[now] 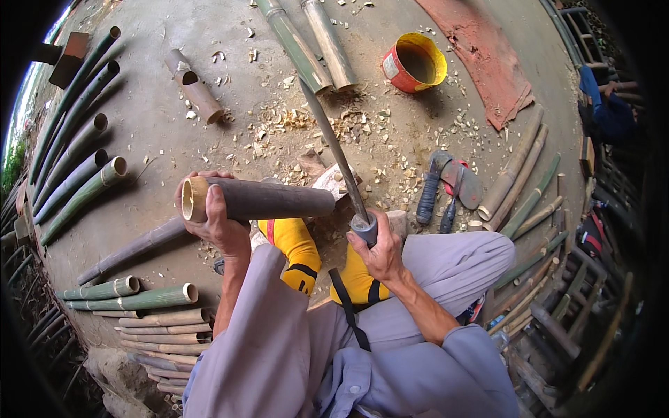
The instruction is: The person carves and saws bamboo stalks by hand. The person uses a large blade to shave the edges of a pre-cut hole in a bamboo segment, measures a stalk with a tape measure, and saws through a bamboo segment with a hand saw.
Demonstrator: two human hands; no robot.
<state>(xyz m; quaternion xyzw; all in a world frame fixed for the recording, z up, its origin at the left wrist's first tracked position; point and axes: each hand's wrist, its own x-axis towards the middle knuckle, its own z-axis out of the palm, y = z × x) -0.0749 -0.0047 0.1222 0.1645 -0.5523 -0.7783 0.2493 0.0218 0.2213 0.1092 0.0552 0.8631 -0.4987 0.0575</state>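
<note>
Currently, dark bamboo tube is held at 9 o'clock by curled left hand, while long narrow tool is gripped by grey handle at 4 o'clock in wrapped right hand.

A dark bamboo tube, pale-ended, is held crosswise beside a long slim tool.

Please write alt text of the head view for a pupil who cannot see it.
The person's left hand holds a dark bamboo tube while the right hand grips a long metal tool by its grey handle. Around are pale chips, cut bamboo poles and a red and yellow bucket.
</note>
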